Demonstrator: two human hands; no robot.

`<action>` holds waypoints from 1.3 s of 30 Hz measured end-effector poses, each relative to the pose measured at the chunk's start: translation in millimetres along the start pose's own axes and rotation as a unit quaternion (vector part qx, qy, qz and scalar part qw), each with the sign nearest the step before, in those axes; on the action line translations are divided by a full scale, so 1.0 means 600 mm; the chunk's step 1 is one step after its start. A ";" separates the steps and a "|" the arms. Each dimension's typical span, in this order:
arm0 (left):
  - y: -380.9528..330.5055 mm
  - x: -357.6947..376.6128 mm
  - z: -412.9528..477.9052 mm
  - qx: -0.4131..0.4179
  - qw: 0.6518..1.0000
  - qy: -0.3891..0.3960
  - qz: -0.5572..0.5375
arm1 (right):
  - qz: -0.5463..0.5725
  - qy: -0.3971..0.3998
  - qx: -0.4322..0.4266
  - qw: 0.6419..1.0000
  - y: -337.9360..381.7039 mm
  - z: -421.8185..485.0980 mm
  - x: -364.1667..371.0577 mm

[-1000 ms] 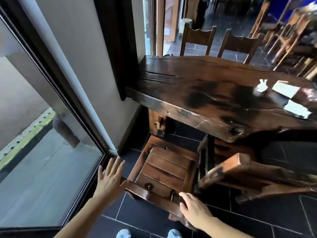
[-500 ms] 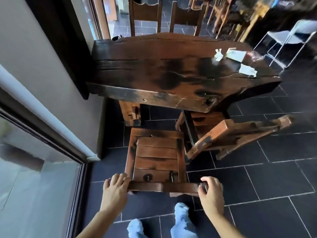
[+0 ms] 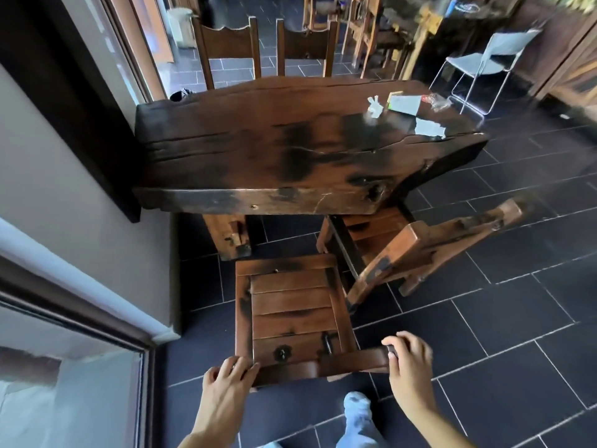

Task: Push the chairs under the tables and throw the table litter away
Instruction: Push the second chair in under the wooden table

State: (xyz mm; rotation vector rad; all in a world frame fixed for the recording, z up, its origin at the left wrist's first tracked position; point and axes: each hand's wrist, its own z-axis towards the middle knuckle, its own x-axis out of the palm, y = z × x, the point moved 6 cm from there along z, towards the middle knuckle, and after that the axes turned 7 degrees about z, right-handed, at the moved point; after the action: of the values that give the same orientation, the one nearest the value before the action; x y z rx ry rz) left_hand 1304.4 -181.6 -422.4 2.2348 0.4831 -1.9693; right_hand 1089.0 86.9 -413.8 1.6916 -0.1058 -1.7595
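A dark wooden slatted chair [image 3: 290, 312] stands on the floor in front of the thick slab table [image 3: 274, 156], its seat wholly outside the table edge. My left hand [image 3: 226, 386] grips the left end of its backrest top rail. My right hand [image 3: 408, 367] grips the right end. A second wooden chair [image 3: 420, 250] stands to the right at an angle, its seat partly under the table. Litter lies on the table's far right: a crumpled white scrap [image 3: 374, 106], a paper with a green edge [image 3: 403, 103], a clear wrapper [image 3: 436, 100] and a pale napkin [image 3: 428, 127].
A wall and a glass pane [image 3: 64, 399] close off the left side. Two wooden chairs [image 3: 261, 50] stand beyond the table. A white metal-frame chair [image 3: 491, 59] stands at the back right, with more wooden furniture behind. Dark tiled floor [image 3: 500, 334] stretches to the right.
Both hands went from reaching to gripping the backrest rail. The view swung right, and the chair now sits further out from the table.
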 end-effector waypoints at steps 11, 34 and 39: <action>0.074 -0.047 0.096 -0.012 0.999 0.040 0.031 | 0.006 0.005 0.013 1.000 0.053 0.078 0.043; 0.079 -0.061 0.245 -0.095 0.984 0.089 0.125 | -0.224 0.131 -0.093 0.961 0.051 0.268 0.069; 0.054 -0.073 0.271 -0.107 0.985 0.091 0.103 | -0.258 0.157 -0.097 0.948 0.036 0.316 0.064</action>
State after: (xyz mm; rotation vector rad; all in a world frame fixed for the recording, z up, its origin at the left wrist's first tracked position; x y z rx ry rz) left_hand 1156.6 -267.7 -406.7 2.2355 0.4398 -1.5453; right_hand 928.7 -23.4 -407.0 1.9382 0.6871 -1.7494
